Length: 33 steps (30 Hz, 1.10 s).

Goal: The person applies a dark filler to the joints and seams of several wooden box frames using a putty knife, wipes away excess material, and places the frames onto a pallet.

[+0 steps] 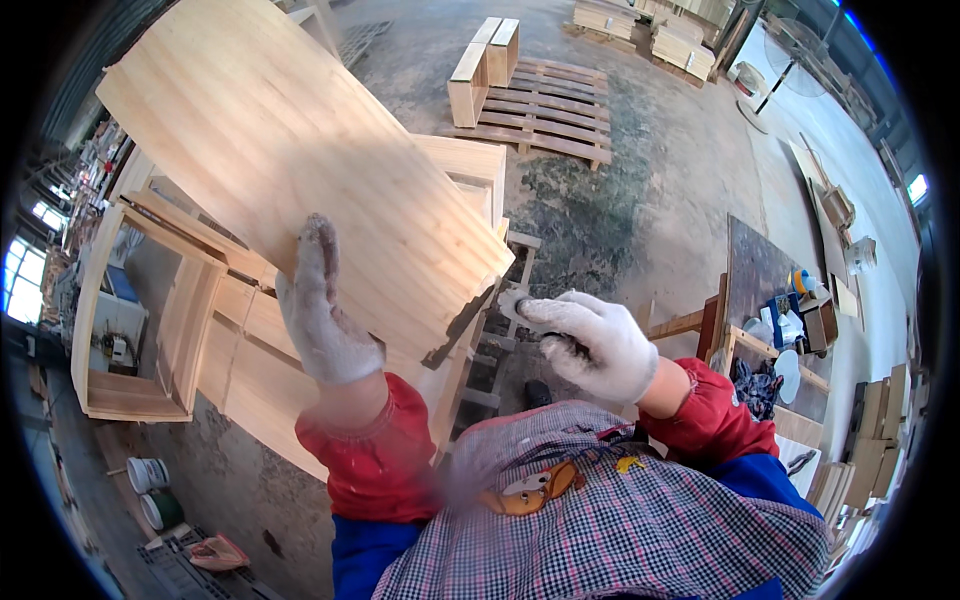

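A large pale wooden panel (300,130) slants across the upper left, above other wooden pieces. My left hand (335,310), in a white glove, lies along its near edge with the fingers stretched out and pointing away from me. To the right of the panel's near corner is my right hand (595,345), also gloved. Its fingers are curled, with the fingertips close together beside that corner. Whatever they may pinch is too small and blurred to name. Beneath the panel, pale wooden frames (150,400) and boards are partly hidden.
A slatted pallet (550,105) bearing wooden boxes (470,90) lies on the concrete floor ahead. To my right, a workbench (760,270) carries small containers and tools. A standing fan (790,65) is at the far right. Buckets (150,475) stand at lower left.
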Tool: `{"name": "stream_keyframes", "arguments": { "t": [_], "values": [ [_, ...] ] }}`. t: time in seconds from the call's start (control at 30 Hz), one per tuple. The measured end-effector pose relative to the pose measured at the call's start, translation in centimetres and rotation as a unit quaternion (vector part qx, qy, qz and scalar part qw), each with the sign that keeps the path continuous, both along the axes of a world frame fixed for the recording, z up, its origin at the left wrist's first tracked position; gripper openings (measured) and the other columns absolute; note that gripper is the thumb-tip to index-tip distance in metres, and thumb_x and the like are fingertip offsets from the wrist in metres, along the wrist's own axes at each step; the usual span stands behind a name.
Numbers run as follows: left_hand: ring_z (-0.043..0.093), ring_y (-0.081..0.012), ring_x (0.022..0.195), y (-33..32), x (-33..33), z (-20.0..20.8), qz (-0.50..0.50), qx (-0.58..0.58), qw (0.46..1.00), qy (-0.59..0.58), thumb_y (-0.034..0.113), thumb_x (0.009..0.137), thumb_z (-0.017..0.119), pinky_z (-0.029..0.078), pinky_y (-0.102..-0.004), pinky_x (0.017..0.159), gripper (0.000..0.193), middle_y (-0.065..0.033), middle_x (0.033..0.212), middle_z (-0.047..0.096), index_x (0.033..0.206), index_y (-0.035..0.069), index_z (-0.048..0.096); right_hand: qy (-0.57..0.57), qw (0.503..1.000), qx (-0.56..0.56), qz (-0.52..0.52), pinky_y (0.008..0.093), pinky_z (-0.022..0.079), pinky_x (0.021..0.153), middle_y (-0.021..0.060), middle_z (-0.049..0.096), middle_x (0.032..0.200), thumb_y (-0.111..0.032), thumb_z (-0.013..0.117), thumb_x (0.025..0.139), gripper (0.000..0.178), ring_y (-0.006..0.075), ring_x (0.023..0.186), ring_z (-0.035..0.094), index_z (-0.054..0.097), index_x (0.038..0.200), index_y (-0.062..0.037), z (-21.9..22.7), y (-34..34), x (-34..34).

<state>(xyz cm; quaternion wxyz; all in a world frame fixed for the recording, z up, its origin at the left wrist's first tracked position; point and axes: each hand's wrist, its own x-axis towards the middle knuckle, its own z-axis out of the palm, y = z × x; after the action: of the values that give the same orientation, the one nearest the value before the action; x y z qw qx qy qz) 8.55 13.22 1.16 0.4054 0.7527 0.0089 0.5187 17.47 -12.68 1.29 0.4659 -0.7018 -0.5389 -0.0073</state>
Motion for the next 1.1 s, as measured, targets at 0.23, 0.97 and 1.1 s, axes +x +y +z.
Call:
{"name": "stream_keyframes", "arguments": {
  "t": [0.23, 0.97, 1.1],
  "values": [
    [0.043, -0.0261, 0.136, -0.3, 0.0, -0.4, -0.008, -0.151, 0.988, 0.005, 0.012, 0.101, 0.041, 0.037, -0.0423, 0.113, 0.042, -0.0167, 0.146, 0.044, 0.141, -0.003, 0.041, -0.094, 0.980, -0.121, 0.126, 0.0365, 0.052, 0.056, 0.0081, 0.058, 0.085, -0.009, 0.062, 0.080, 0.052, 0.0269, 0.066, 0.062, 0.053, 0.131, -0.0123, 3.6, 1.0, 0.0],
    [0.052, -0.0233, 0.125, 0.4, -0.4, 0.1, -0.060, -0.312, 0.945, -0.077, 0.014, 0.101, 0.046, 0.040, -0.0369, 0.111, 0.036, -0.0159, 0.133, 0.053, 0.130, -0.007, 0.051, -0.031, 0.992, -0.122, 0.021, 0.0348, 0.052, 0.056, 0.0110, 0.059, 0.081, -0.007, 0.059, 0.084, 0.046, 0.0260, 0.063, 0.062, 0.054, 0.129, -0.0074, 2.8, -0.4, 0.6],
    [0.046, -0.0221, 0.132, 0.0, -0.2, 0.6, -0.013, -0.327, 0.944, -0.039, 0.023, 0.103, 0.038, 0.040, -0.0402, 0.110, 0.045, -0.0124, 0.145, 0.047, 0.140, -0.002, 0.044, 0.004, 0.999, -0.031, -0.022, 0.0365, 0.052, 0.058, 0.0101, 0.058, 0.083, -0.005, 0.059, 0.083, 0.050, 0.0279, 0.068, 0.062, 0.053, 0.131, -0.0109, 0.5, 1.2, -0.9]
  ]
}}
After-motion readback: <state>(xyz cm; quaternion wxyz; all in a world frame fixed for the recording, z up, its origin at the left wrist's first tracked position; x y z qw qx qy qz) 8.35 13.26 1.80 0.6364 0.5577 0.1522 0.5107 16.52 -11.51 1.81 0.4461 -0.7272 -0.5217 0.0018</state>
